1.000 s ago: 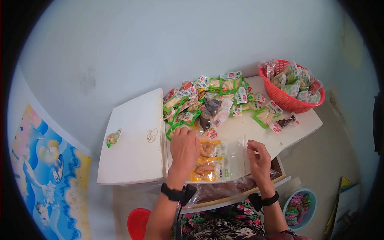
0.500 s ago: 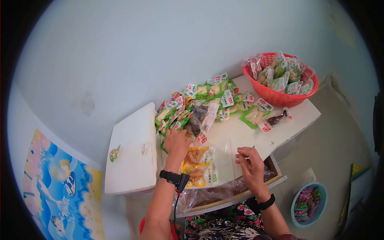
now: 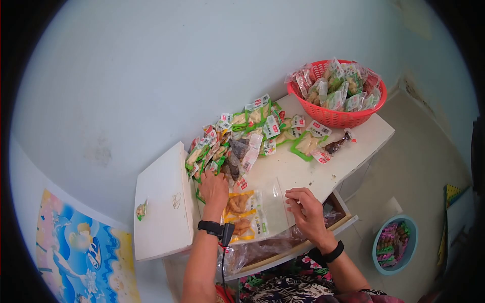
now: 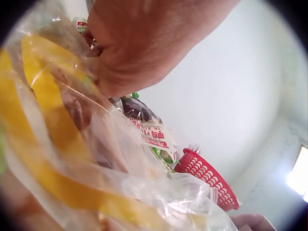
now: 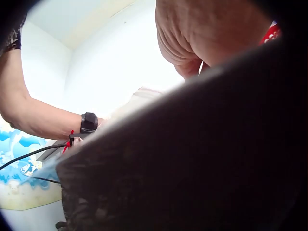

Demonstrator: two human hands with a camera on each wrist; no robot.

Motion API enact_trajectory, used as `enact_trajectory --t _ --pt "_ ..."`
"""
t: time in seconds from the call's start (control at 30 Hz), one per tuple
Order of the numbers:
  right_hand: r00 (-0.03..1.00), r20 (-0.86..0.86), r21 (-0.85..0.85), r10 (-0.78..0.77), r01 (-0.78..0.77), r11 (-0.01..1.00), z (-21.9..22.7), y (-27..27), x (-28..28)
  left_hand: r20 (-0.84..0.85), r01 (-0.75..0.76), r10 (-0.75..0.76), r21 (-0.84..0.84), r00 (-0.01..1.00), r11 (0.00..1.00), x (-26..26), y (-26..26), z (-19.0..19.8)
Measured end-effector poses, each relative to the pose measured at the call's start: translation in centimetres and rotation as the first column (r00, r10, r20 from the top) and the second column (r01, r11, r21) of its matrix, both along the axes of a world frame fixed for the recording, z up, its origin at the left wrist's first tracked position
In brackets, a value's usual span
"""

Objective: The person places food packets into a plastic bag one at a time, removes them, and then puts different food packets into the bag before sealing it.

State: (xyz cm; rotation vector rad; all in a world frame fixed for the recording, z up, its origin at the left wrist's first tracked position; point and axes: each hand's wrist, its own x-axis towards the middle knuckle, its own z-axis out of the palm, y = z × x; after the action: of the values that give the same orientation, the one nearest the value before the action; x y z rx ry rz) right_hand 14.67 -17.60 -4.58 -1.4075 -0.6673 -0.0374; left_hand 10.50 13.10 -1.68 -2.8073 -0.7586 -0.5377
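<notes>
Clear bag (image 3: 262,212) under both hands, left fingertips hidden

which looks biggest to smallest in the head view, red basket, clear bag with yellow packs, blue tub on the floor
1. Red basket
2. Clear bag, close to the basket in apparent size and nearer the camera, so that order is unsure
3. Blue tub, smallest

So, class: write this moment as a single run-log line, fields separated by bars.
left hand: reaching into snack packet pile | right hand: pinching clear bag edge | bag holds yellow packets | red basket: full
</notes>
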Motion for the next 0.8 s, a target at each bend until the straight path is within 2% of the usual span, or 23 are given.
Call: enact_trajectory --t 0.1,0.27,0.37,0.47,0.57,0.67,0.77,0.8 --pt "0.991 0.131 -0.063 0.011 -0.002 0.998 -0.7 -0.1 0.5 0.014 -0.019 0.019 -0.025 1.0 1.0 0.3 0.0 -0.2" --pt "0.981 0.19 -0.078 -0.034 0.05 0.996 0.0 -0.1 0.3 0.005 -0.019 0.019 -0.019 1.0 1.0 1.4 1.6 -1.6" --pt "0.973 0.222 -0.082 -0.061 0.081 0.993 -0.2 0.2 0.2 0.029 0.011 -0.012 0.052 1.0 0.999 1.3 1.2 -1.3" --pt "0.967 0.246 -0.098 -0.068 0.095 0.991 -0.2 0.3 0.2 0.131 0.079 -0.074 -0.036 0.989 0.996 1.2 2.1 -2.3" --pt "0.966 0.254 -0.127 -0.053 0.088 0.988 -0.2 0.1 0.2 0.116 0.072 -0.043 -0.259 0.992 0.963 0.6 0.8 -0.5" --pt "0.967 0.254 -0.17 -0.026 0.071 0.983 0.1 0.0 0.1 0.079 0.165 -0.148 -0.298 0.986 0.94 0.4 2.2 -0.2" --pt "0.96 0.28 -0.177 -0.017 0.07 0.982 0.1 -0.1 0.2 -0.029 0.109 -0.118 -0.211 0.993 0.971 0.5 2.7 -0.4" --pt "0.956 0.292 -0.174 -0.021 0.075 0.982 0.1 -0.1 0.2 -0.008 0.12 -0.125 -0.218 0.992 0.968 0.6 2.8 -0.6"
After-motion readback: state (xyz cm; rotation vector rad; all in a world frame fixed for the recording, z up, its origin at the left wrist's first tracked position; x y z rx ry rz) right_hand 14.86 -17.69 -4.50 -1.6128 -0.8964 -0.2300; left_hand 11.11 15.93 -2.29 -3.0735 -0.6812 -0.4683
